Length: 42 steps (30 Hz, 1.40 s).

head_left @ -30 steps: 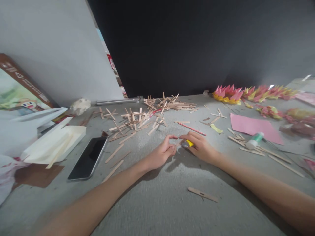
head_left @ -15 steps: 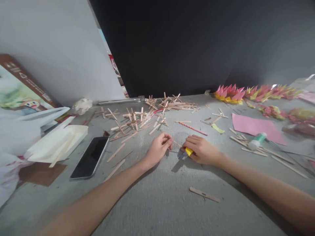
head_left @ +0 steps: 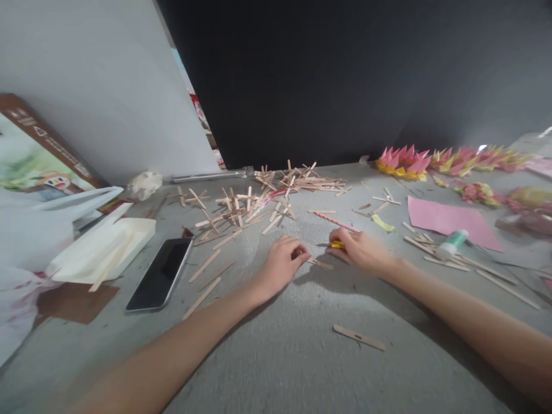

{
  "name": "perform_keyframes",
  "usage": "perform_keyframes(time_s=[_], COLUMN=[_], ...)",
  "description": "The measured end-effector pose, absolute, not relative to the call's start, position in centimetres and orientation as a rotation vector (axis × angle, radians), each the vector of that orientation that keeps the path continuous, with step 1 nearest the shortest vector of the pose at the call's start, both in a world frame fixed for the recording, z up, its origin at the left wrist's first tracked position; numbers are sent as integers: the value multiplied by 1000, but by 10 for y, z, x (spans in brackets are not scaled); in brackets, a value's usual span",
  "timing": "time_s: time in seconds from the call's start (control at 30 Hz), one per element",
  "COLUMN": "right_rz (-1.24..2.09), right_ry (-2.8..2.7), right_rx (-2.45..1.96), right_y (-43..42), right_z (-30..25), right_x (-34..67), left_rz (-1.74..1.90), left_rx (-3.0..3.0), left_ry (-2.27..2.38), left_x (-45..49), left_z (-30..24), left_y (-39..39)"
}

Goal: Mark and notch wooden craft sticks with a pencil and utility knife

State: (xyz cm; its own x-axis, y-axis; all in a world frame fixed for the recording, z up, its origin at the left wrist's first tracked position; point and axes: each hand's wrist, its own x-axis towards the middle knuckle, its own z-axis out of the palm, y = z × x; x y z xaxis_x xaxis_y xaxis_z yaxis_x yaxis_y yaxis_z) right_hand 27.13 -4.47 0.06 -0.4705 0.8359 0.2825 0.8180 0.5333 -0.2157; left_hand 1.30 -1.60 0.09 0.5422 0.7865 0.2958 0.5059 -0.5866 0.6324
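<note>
My left hand (head_left: 284, 260) is closed in a pinch on the near end of a wooden craft stick (head_left: 322, 264), which lies low over the table pointing right. Wrapped round a yellow box cutter (head_left: 337, 244) is my right hand (head_left: 354, 248), just beyond the stick's right end. The cutter's blade points left, apart from the stick. A second craft stick (head_left: 359, 337) with a small slot cut in its middle lies nearer to me. Behind the hands is a red patterned pencil (head_left: 335, 221).
Loose and crossed craft sticks (head_left: 237, 207) are heaped at the back. Left are a phone (head_left: 159, 275) and a white paper tray (head_left: 144, 230). Right are a glue stick (head_left: 452, 244), pink paper (head_left: 452, 223) and pink-yellow paper crafts (head_left: 405, 164). A dark panel (head_left: 323, 86) stands behind.
My right hand has lifted slightly and turned, moving the cutter away from the stick so its blade points left. The stick now shows right of my left hand, which has shifted slightly right.
</note>
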Motion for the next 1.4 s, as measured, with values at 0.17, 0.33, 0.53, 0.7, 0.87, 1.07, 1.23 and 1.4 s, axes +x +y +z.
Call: perform_keyframes(time_s=[0.17,0.33,0.53,0.7,0.87,1.07,1.23,1.4], right_rz=[-82,-85,-147,-175,-112,-23,-32,-43], right_ry=[-2433,-2459,-2517,-2656,-2814,-2826,-2845,-2863], right_rx=[-1453,-1433,-1431,-1483,-1472,-1585,-1611,-1619], right_y=[-38,-33,-33,-40,-52,-52,-52,-53], right_z=[1,-7,1,18,19,19,24,26], right_x=[274,279,282,276,264,259,256,254], left_rz=[754,592,709,679,604,600,620,582], left_rx=[2701,2853,2597,2324,2239,2266,2285,2296], left_ry=[974,964,887,1073,1049,994,990,1027], left_x=[15,23,18,13,10,6,7,8], left_z=[8,9,-1,3,6,1,2,6], left_y=[-39,-61,-46,-32,-20,-9,-9,-10])
